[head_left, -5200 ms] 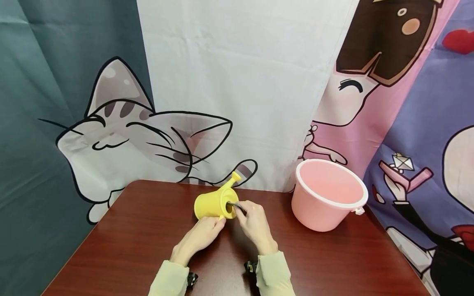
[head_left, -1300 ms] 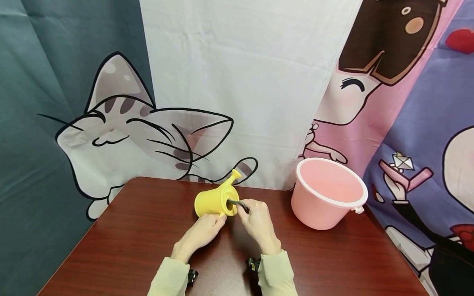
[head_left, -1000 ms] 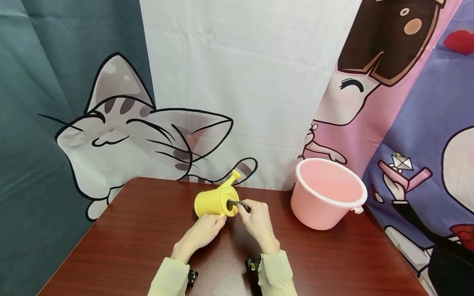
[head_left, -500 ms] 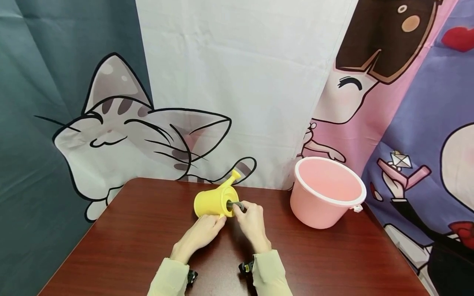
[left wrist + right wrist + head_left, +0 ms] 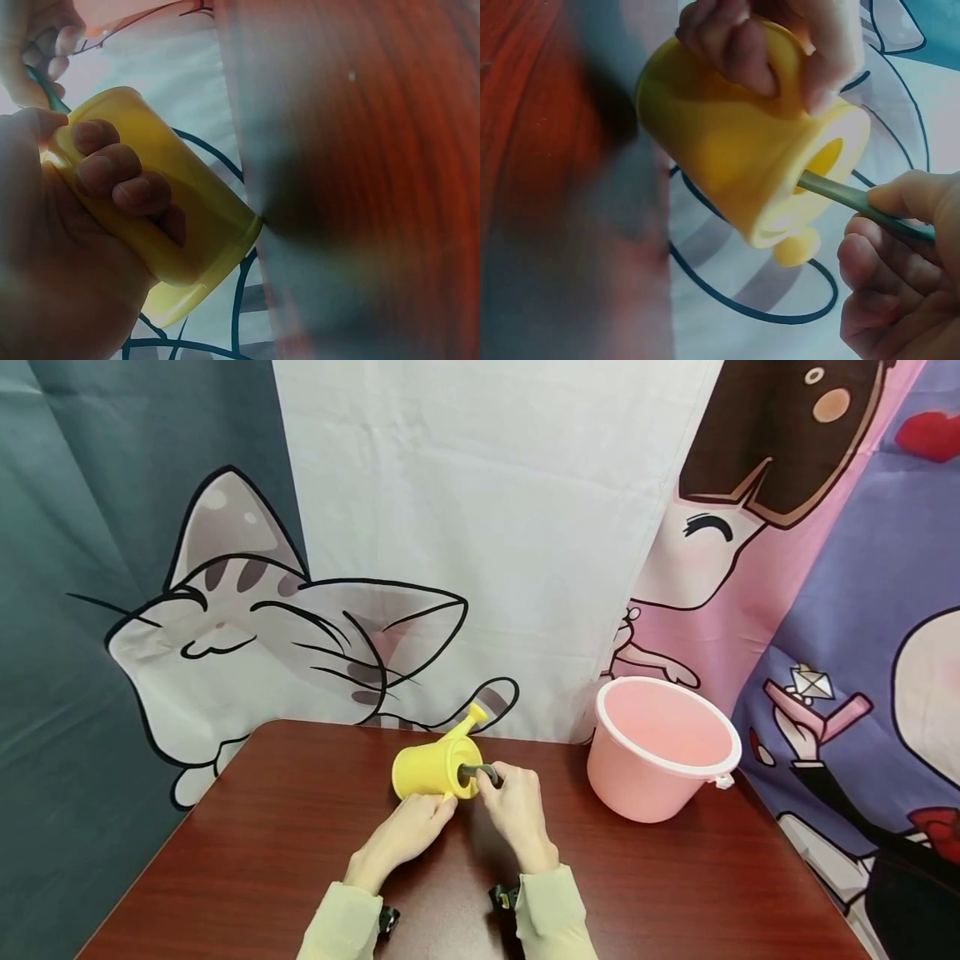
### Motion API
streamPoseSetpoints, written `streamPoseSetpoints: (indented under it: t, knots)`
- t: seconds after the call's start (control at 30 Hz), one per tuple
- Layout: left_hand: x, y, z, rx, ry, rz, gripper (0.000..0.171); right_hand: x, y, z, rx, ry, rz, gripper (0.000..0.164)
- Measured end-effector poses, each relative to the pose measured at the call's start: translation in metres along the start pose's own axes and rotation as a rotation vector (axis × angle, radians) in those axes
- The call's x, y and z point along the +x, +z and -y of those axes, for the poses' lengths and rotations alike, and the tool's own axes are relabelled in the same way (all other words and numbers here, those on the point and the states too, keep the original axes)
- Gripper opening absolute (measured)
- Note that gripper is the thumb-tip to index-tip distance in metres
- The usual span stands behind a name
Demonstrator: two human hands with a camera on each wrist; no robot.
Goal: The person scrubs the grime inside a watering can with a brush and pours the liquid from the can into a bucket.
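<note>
A yellow watering can point(image 5: 423, 772) is tilted on its side over the table, its round opening turned toward the right and its spout pointing up and back. My left hand point(image 5: 405, 835) grips the can's handle, fingers curled through the loop in the left wrist view. My right hand point(image 5: 516, 810) pinches a slim grey-green handle point(image 5: 840, 193) between thumb and fingers. The far end of this tool goes into the can's opening point(image 5: 823, 161) and is hidden inside, so its kind does not show.
A pink bucket point(image 5: 633, 785) with a white rim stands at the back right of the dark red wooden table point(image 5: 262, 852). Behind the table hangs a cloth backdrop point(image 5: 487, 485) printed with a cartoon cat and figures.
My right hand has shifted slightly back and forth, with the slim handle staying in the can's opening. My left hand and the can have hardly moved.
</note>
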State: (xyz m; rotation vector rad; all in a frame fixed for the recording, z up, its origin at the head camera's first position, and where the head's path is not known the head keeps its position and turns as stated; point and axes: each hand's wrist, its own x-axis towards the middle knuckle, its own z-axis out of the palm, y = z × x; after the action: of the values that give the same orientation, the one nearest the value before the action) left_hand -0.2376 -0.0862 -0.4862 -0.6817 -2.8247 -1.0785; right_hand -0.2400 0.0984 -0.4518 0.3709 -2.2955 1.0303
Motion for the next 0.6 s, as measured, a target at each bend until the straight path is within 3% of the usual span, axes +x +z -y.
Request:
streamPoseSetpoints:
  t: [0.3,0.6]
  knots:
    - [-0.001,0.001,0.000,-0.009,0.001,-0.008,0.046,0.001,-0.011,0.013,-0.011,-0.034,0.000,0.036]
    - [-0.001,0.001,0.001,-0.029,-0.011,0.014,0.047,-0.001,-0.001,0.006,-0.005,-0.005,0.001,0.036]
